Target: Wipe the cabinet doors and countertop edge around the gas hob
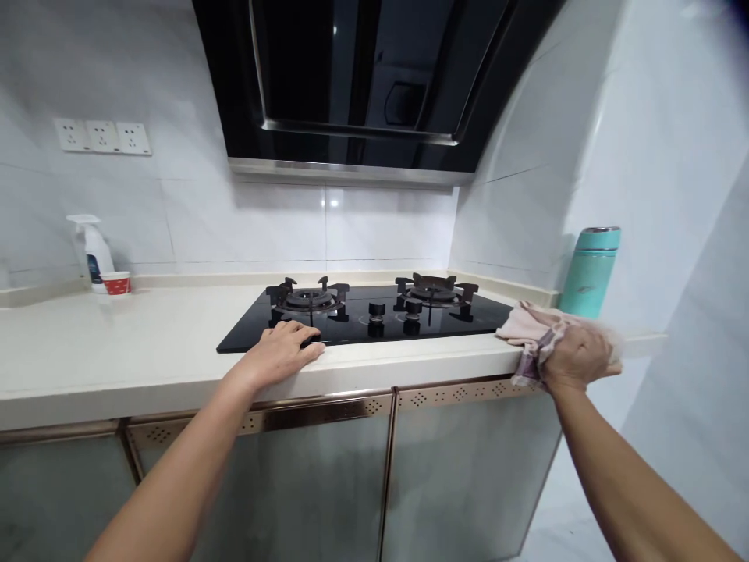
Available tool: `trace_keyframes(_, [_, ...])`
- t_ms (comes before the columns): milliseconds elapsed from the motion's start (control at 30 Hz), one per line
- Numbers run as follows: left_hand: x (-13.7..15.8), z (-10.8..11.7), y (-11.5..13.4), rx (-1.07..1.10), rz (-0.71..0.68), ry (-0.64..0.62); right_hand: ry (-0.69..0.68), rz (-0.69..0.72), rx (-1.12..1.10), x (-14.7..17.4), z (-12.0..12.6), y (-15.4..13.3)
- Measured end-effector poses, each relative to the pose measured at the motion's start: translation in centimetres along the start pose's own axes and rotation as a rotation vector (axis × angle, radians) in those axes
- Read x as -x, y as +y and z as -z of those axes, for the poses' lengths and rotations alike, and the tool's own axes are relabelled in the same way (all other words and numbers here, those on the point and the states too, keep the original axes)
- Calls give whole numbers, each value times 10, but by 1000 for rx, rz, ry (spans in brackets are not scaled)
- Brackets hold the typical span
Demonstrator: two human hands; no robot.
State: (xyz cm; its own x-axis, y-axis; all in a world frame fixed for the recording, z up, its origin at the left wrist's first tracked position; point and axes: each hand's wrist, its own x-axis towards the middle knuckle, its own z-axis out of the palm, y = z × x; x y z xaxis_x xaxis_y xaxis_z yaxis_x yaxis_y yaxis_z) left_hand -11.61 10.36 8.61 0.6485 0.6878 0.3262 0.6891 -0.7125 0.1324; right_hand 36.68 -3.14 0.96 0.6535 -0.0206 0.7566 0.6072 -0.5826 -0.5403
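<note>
My left hand rests on the front left edge of the black glass gas hob, fingers apart and holding nothing. Over at the counter's right end, my right hand is closed on a pink cloth with a purple-grey band. The cloth is bunched over the front edge of the pale counter, beside the hob's right corner. Part of that hand is smeared by motion. Two burners with black pan supports and two black knobs sit on the hob.
A teal flask stands just behind my right hand, against the wall. A white spray bottle and a red-and-white cup stand at the back left. The black range hood hangs low above the hob. Cabinet doors lie below.
</note>
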Motion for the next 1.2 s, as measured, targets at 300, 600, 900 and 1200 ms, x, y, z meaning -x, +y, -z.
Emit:
trace_keyframes(300, [2,3,5,-2,8,15,-185,215,-205,76,37,-81])
trace_keyframes(600, [1,-4,-10,4,-69,106,-601,892,-373,176,123,-249])
trace_keyframes(900, [1,-5,-16,-73,-123,131,-572,987,-496,178,116,-234])
trace_keyframes(1200, [18,11,-30,-242,41,114,-787,688,-193,111,93,-235])
